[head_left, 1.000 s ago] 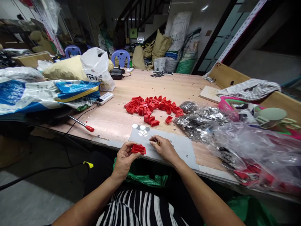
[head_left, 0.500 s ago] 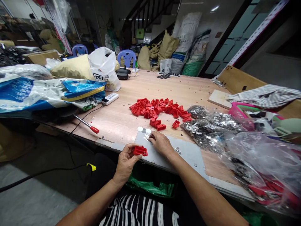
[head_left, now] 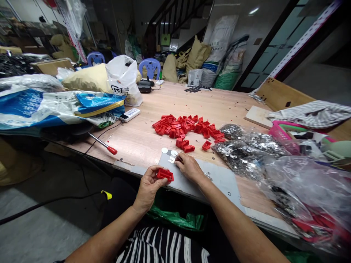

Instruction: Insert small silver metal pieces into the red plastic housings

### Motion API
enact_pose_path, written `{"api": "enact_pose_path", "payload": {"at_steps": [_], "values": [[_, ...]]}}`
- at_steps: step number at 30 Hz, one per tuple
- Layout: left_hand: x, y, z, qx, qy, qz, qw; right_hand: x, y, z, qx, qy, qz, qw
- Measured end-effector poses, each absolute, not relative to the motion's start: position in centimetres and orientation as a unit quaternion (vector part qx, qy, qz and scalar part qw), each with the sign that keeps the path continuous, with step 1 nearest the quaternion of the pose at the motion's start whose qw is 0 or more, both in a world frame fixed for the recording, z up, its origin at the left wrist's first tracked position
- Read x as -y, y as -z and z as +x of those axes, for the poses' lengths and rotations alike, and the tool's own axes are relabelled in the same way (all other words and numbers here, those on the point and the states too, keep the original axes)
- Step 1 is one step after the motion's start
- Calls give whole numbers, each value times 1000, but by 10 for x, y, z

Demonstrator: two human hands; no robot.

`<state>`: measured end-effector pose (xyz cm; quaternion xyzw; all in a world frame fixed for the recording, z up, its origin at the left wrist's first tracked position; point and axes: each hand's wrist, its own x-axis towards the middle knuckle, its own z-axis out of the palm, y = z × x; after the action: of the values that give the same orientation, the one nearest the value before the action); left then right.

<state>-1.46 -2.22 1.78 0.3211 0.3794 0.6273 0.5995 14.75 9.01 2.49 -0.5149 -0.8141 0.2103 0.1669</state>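
My left hand [head_left: 148, 187] is clamping the red clip [head_left: 165, 175], best held level; my right hand [head_left: 189, 168], fingers pinched together, is picking carefully among metal bits [head_left: 172, 159] just ahead.

Blue-and-white sacks [head_left: 41, 107], a white plastic bag [head_left: 123, 78], a white remote [head_left: 129, 114] and a red-handled screwdriver [head_left: 103, 144] lie left on the wooden tabletop [head_left: 192, 102]. Clear bags of metal bits [head_left: 241, 148] sit right. A blue chair [head_left: 149, 67] stands far.
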Motion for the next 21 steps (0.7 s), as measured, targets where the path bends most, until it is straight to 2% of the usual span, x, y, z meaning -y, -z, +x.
{"api": "enact_pose_path", "payload": {"at_steps": [6,9,21], "values": [[20,-25,-17,-337,-615,268,660,-61,-43,161,771,-334,-470,272],[19,-26,-13,-338,-608,268,667,-40,-53,162,757,-373,-455,284],[19,-33,-2,-348,-567,295,686,-13,-55,170,796,-352,-379,315]]}}
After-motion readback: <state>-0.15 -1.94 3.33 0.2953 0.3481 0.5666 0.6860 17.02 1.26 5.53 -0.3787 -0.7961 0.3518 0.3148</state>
